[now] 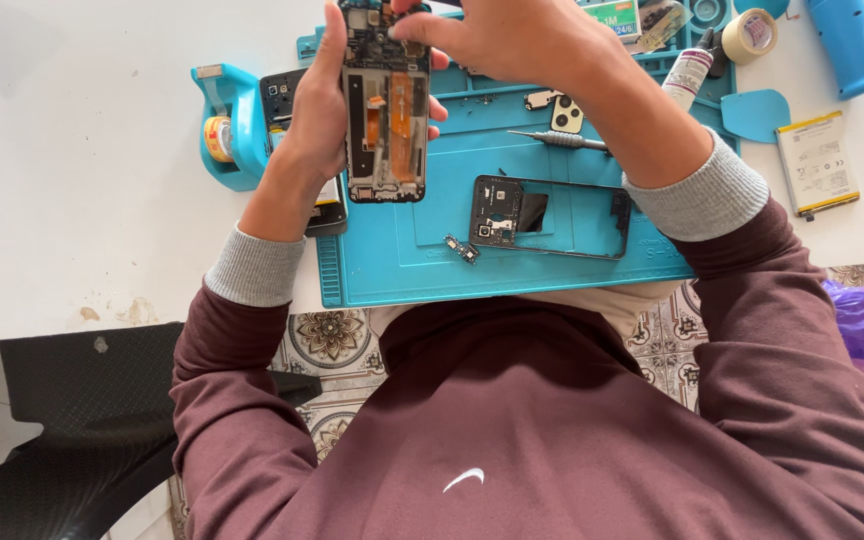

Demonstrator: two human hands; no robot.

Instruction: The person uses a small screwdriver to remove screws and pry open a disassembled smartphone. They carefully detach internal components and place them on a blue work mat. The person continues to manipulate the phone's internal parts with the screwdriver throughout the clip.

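Two hands on one opened phone [385, 110], held upright above the blue repair mat [432, 250]. Left hand [317, 110] wrapped around the side edge, clamping the frame; right hand [497, 40] pinching with fingertips at the top end, near the exposed boards. Light and stiff, likely, but fragile (orange flex cables bare down the middle). Best gripped by the outer rim, never the ribbons. Below on the mat: a detached black frame [550, 218], a screwdriver [557, 140], a small loose part [462, 249].
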